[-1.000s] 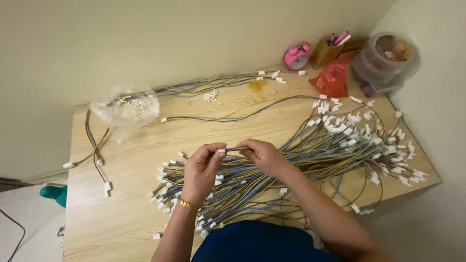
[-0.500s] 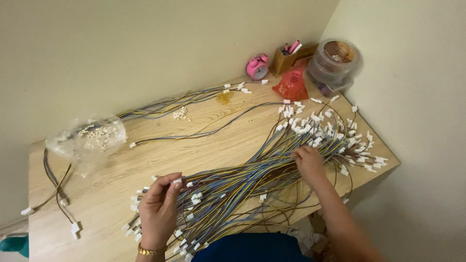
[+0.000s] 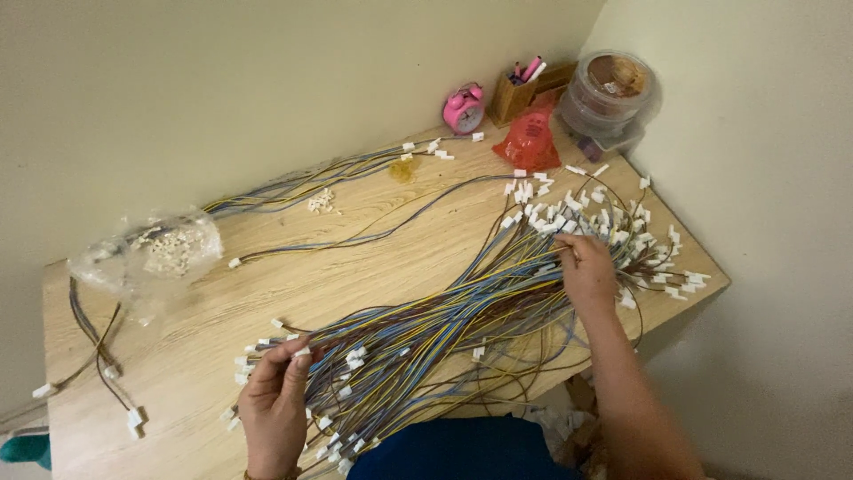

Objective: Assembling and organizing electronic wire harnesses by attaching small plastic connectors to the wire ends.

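2 hands work the wire bundle (image 3: 444, 320): left hand (image 3: 275, 404) pinches its lower-left connectors, right hand (image 3: 586, 271) grips strands near the table's (image 3: 355, 267) right edge.

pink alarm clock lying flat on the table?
No, the pink alarm clock stands upright at the table's back edge, beside the wooden pen holder.

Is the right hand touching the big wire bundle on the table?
Touching. The head view shows the right hand lying on the wire bundle near its white-connector end, fingers among the strands with no gap visible.
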